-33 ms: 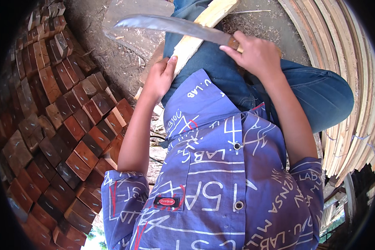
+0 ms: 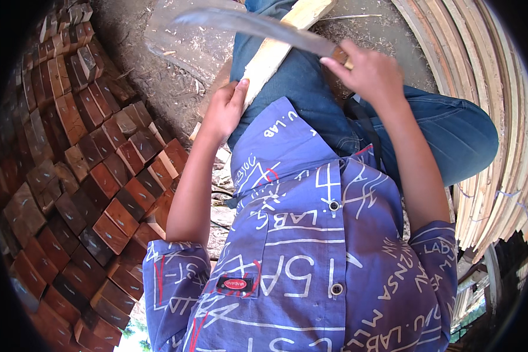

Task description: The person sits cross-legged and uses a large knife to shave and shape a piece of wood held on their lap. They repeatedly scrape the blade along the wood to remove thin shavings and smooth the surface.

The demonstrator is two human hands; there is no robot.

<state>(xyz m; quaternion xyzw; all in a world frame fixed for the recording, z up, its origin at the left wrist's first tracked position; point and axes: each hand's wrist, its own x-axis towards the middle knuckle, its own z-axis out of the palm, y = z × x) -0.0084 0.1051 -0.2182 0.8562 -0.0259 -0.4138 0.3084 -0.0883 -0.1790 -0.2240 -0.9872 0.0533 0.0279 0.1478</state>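
Observation:
My left hand (image 2: 227, 108) is closed around the near end of a pale, rough strip of wood (image 2: 265, 63), with the thumb along its top. The strip slants away to the upper right across my jeans-covered leg. My right hand (image 2: 374, 73) grips the handle of a machete (image 2: 261, 26). Its long, curved blade points left and passes over the wood, slightly blurred at the tip. Whether the blade touches the strip I cannot tell. Most of the handle is hidden inside my fingers.
A large stack of reddish-brown wood blocks (image 2: 105, 179) rises on the left. Long pale planks (image 2: 460, 53) are piled on the right. A flat grey board (image 2: 190, 38) lies on the dirt ground at the far left, with wood chips scattered around it.
My right hand and the machete have shifted a little to the right, and the blade tip sits slightly higher. My left hand and the wood strip stay in place.

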